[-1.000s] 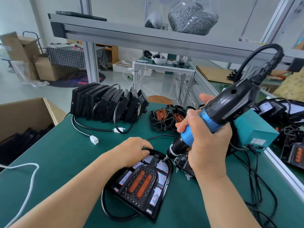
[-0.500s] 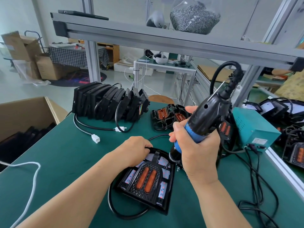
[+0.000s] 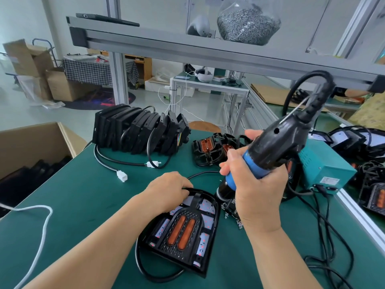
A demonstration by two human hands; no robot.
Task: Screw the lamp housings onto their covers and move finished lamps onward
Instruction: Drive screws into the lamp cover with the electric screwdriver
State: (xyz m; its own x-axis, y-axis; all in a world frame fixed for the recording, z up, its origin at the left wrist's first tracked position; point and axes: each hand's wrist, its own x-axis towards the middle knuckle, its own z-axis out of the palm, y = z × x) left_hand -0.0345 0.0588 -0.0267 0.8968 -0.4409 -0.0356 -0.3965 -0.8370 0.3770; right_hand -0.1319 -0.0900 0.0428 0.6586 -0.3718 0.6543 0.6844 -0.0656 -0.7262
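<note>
A black lamp housing with two orange strips lies flat on the green bench in front of me, its black cable looped around its near side. My left hand rests on the housing's far rounded edge, fingers curled over the rim. My right hand grips the blue-and-black electric screwdriver, tilted, with its tip pointing down beside the housing's right far corner. Loose screws lie on the bench under the tip, which my hand partly hides.
A row of black lamps stands on edge at the back left with cables and white plugs. Open lamp parts sit behind the driver. A teal power box and cables lie right. A cardboard box stands left. A shelf holds a screw bag.
The screwdriver tip has left the housing's far right corner and moved to the right, over the loose screws, with the tool held more upright. My left hand stays on the housing.
</note>
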